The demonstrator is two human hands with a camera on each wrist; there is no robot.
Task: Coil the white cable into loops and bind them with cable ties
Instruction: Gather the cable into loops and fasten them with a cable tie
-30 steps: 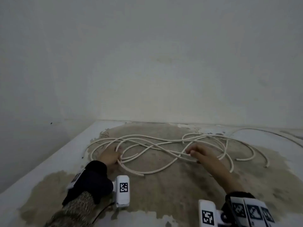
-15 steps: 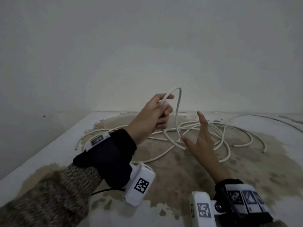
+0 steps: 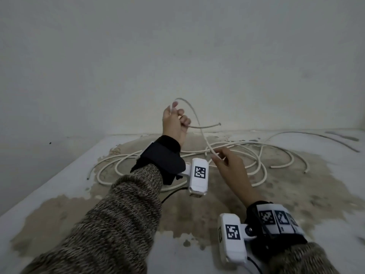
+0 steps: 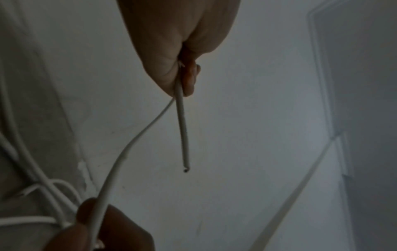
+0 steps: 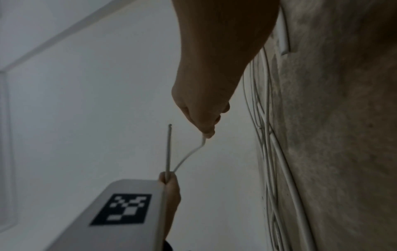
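White cable [image 3: 233, 153]: loose tangle on stained floor [image 3: 296, 204], frame centre
Left hand [image 3: 173, 123]: fist grips raised cable
Right hand [image 3: 231, 167]: fingertips pinch strand lower
Left wrist view: cut end [image 4: 185, 169] hollow

Head view looking down from above, wrist views close along hands, all sharing white cable [image 3: 199, 123]

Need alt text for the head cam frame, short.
A person's raised left hand grips a thin white cable near its cut end, while the right hand pinches the same strand lower down. The rest of the cable lies in loose tangled loops on a stained, patchy grey surface before a plain wall.
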